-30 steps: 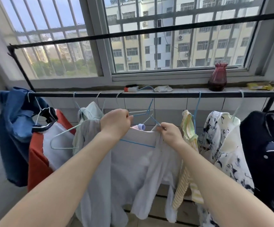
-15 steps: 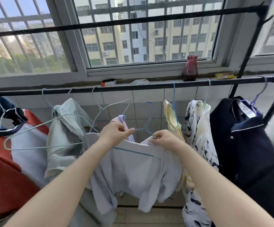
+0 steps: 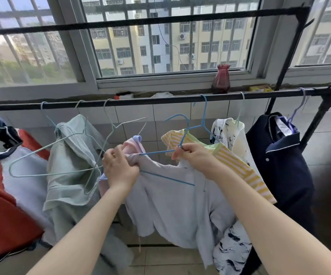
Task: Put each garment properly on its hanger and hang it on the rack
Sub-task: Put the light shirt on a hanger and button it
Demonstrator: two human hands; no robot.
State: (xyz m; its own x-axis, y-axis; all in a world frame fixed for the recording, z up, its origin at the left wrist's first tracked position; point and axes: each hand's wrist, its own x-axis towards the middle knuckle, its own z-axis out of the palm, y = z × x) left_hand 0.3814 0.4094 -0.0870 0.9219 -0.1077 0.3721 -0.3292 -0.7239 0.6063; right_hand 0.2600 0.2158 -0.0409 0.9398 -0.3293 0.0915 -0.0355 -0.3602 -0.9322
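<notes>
Shirt point(image 3: 172, 197): pale lavender, held in front of the rack below the rail, draped over a blue hanger; its body hangs down between the two forearms.
Hanger point(image 3: 182, 135): blue wire; its hook rises above the right hand and is not on the rail; one arm runs left to the left hand, and the lower bar slants across the shirt front.
Left hand point(image 3: 120, 167): fingers curled, bunching the shirt's left shoulder where the hanger arm ends.
Right hand point(image 3: 195, 155): thumb and fingers pinch the hanger neck just below the hook, together with the shirt's collar edge.
Key relation: the hanger's long axis runs left to right between the hands, and the hook points up and far, toward the rail; the right hand is the one on the neck, so I judge it would do the lifting once the left shoulder is seated.
Rail point(image 3: 150, 101): black bar above and beyond both hands, with a bare stretch straight over the hook.
Neighbours: spare hanger point(image 3: 61, 155) and green garment point(image 3: 71, 155) just left; striped top point(image 3: 230, 157) just right, touching the right wrist; dark jacket point(image 3: 279, 165) far right.
</notes>
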